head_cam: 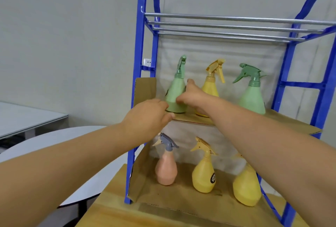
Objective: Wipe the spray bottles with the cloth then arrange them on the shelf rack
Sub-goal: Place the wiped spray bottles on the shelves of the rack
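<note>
Six plastic spray bottles stand on the blue metal shelf rack (140, 45), and the one that matters is the pale green cone-shaped spray bottle (175, 95) at the left end of the rack's middle shelf, upright on the brown cardboard liner (283, 119), its long axis vertical and its trigger head seen edge-on. Both hands have reached it. The right hand (193, 95) comes in from the rack's right side, its forearm crossing in front of the yellow spray bottle (211, 88) at the middle of the same shelf; its thumb lies up the green bottle's right flank and its fingers curl onto the front, so it appears to grip the body. The left hand (149, 114) is lower, at the front left corner of that shelf, knuckles toward the camera and fingertips at the bottle's base; whether it holds the base or only touches it cannot be told. The right hand has the fuller hold, so any lift, turn or nudge probably turns on it, with the left steadying the foot. A second green spray bottle (252, 97) stands at the shelf's right end, well apart. No cloth is in view. On the rack's lower shelf stand a pink spray bottle with a grey trigger (166, 168) and two more yellow ones.
</note>
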Available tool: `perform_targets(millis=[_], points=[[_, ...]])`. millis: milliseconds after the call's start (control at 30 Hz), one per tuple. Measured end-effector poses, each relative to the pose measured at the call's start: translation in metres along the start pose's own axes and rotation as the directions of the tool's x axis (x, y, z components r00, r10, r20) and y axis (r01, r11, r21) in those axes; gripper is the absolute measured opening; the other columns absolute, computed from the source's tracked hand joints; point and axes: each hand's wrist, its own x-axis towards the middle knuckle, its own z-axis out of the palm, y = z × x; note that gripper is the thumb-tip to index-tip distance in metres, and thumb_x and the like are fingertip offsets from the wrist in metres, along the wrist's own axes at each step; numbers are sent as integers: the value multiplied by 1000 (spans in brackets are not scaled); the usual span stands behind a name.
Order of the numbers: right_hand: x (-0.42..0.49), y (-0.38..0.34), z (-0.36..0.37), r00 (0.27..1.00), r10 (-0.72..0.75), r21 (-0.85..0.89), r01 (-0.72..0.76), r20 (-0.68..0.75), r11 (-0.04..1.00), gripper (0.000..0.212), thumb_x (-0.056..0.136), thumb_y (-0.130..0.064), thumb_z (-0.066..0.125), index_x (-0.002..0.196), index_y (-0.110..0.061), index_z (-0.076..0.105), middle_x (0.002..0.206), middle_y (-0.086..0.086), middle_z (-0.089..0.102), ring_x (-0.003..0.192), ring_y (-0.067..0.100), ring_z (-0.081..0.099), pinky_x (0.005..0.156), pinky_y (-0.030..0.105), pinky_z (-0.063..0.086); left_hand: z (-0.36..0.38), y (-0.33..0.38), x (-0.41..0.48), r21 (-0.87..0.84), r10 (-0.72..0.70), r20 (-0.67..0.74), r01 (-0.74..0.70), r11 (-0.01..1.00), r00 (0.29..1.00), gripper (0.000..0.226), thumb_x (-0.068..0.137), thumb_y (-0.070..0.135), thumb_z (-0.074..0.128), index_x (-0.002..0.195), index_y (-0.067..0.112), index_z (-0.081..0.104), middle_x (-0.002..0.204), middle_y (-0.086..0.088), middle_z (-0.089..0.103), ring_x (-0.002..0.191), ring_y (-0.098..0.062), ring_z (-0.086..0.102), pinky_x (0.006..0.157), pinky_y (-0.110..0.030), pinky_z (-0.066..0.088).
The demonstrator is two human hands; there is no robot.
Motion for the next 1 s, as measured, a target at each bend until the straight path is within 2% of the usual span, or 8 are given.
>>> perform_targets(millis=[200,300,367,433,500,667,800,1000], points=[[12,4,10,998,-44,-23,44,-33,999,98,66,-31,83,138,-8,21,125,9,47,113,25,50,92,37,45,-11,6,25,-294,-221,-99,184,938,970,28,97,23,38,119,11,50,110,-7,60,95,-24,56,75,-30,41],[15,4,13,990,-116,-196,99,-75,976,107,65,-45,80,143,-7,18,138,12,35,126,27,39,103,41,38,-8,3,47,-365,-341,11,321,874,940,27,94,15,39,115,3,50,111,-15,61,91,-29,55,71,-31,39],[19,5,13,997,-80,-95,80,8,992,108,67,-35,80,146,-12,11,139,11,35,126,27,40,103,42,39,-4,2,57,-412,-365,102,373,831,925,28,93,12,40,115,-1,52,113,-19,60,83,-24,48,62,-29,39],[22,8,10,996,-23,70,18,83,997,105,68,-16,76,147,-19,7,131,12,46,116,27,49,99,42,44,-1,1,62,-459,-373,143,396,795,917,32,93,11,41,122,-1,46,114,-19,58,84,-22,46,57,-26,37],[19,11,6,995,-16,76,9,94,997,100,70,-7,72,147,-19,8,122,10,51,109,26,52,95,40,46,0,2,64,-467,-366,200,417,780,909,32,95,10,40,126,2,41,109,-15,54,86,-23,49,62,-28,41],[13,6,14,995,-97,-178,89,-34,980,95,67,-34,81,136,-8,20,124,12,47,112,28,51,92,40,45,0,4,72,-405,-358,284,449,796,890,31,97,9,41,127,3,43,124,-17,54,102,-25,53,88,-31,42],[6,1,18,991,-108,-388,70,-78,919,91,69,-32,79,134,-4,23,129,16,39,119,34,44,95,39,41,5,2,78,-534,-362,316,480,696,877,33,97,20,40,124,5,49,119,-16,56,98,-24,52,78,-29,39],[-17,7,-6,970,-221,-397,166,-98,903,51,78,-19,67,119,-5,41,119,13,46,99,25,52,73,30,42,16,-1,86,-680,-331,313,453,576,890,33,87,36,60,109,14,50,94,-2,57,82,-15,55,69,-25,45]])
